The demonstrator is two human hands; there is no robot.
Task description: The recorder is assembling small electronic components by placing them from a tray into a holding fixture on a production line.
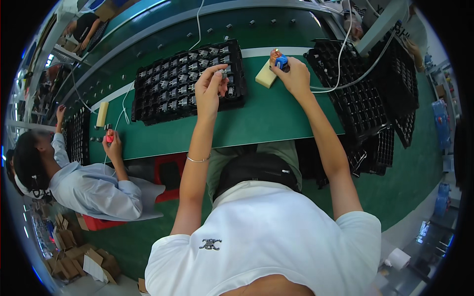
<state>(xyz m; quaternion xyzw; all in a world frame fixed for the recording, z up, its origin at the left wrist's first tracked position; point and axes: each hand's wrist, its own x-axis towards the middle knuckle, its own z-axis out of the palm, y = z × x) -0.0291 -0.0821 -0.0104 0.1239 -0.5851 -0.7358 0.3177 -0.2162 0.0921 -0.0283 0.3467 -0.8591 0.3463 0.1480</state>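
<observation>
My left hand (211,88) is raised over the right side of a black compartment tray (140,106). Between its thumb and fingers it pinches a small grey part (222,74), whose details are too small to make out. Rows of grey and black small parts fill the tray. Further right, the fingers of my right hand (295,76) are closed around a small blue and copper-orange object (280,60); its kind I cannot tell. Just below that object, a pale yellow block (265,75) lies on the green tabletop (276,116).
Stacked black trays (353,89) stand at the right end of the table. A white cable (340,59) hangs there. To my left a co-worker (94,185) sits, holding a red object (109,136). Small parts line the conveyor (222,30) behind the tray.
</observation>
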